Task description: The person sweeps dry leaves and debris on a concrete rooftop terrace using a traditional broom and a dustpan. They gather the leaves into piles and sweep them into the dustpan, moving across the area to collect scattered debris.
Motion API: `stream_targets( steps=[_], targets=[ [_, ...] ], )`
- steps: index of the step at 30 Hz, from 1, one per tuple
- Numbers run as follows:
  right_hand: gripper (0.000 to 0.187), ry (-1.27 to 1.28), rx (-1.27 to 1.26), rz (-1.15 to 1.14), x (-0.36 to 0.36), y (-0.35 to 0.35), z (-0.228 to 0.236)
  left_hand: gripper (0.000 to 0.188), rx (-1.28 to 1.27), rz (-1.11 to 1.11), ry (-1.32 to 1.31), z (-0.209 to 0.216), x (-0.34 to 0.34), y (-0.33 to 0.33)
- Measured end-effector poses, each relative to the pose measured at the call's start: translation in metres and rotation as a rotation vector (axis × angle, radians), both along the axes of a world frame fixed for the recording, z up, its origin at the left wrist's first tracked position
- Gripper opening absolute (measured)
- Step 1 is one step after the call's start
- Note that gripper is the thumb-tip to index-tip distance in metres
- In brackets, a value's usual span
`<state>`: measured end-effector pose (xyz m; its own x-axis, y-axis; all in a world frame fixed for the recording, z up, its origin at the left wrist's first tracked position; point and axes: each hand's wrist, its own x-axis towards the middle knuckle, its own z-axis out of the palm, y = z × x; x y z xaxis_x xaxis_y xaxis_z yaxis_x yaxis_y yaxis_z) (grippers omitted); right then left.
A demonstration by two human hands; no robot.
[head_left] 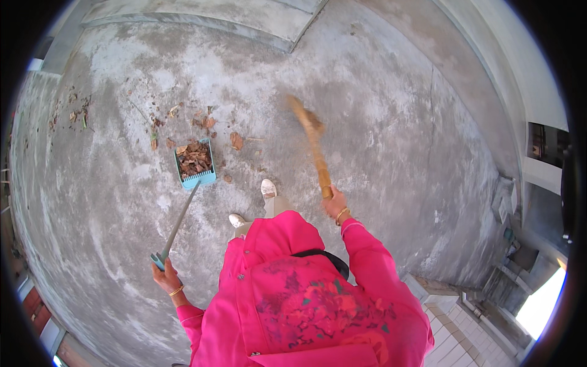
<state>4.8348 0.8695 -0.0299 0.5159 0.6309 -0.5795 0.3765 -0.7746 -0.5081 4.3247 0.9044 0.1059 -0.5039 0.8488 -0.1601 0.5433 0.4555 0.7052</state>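
My left hand [165, 277] is closed round the top of a long-handled dustpan [209, 177], pale blue with a toothed edge and a grey pole. Its pan rests on the concrete, full of brown dry leaves [195, 158]. My right hand [334, 204] grips a broom [317, 153] by its yellowish-brown handle. The broom's far end is raised forward and smeared by motion, so its bristles are hard to make out. Loose leaves [236, 141] lie beside and beyond the pan, between it and the broom.
More leaf scraps [78, 115] are scattered at the far left. A low concrete ledge [202, 23] runs along the far side, and a wall [489, 67] curves along the right. My white shoes [268, 188] stand just right of the dustpan. White tiled steps [455, 336] are at the lower right.
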Motion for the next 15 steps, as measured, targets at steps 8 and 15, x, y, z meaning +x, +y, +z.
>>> stream_targets(
  steps=[8,15],
  targets=[
    [0.020,0.392,-0.143,-0.467,-0.031,0.013,-0.053,0.013,0.038,-0.036,-0.049,-0.002,-0.039,0.005],
    [0.057,0.572,-0.066,-0.253,-0.173,0.007,-0.023,0.014,0.037,-0.169,-0.085,-0.016,-0.112,0.017]
  ],
)
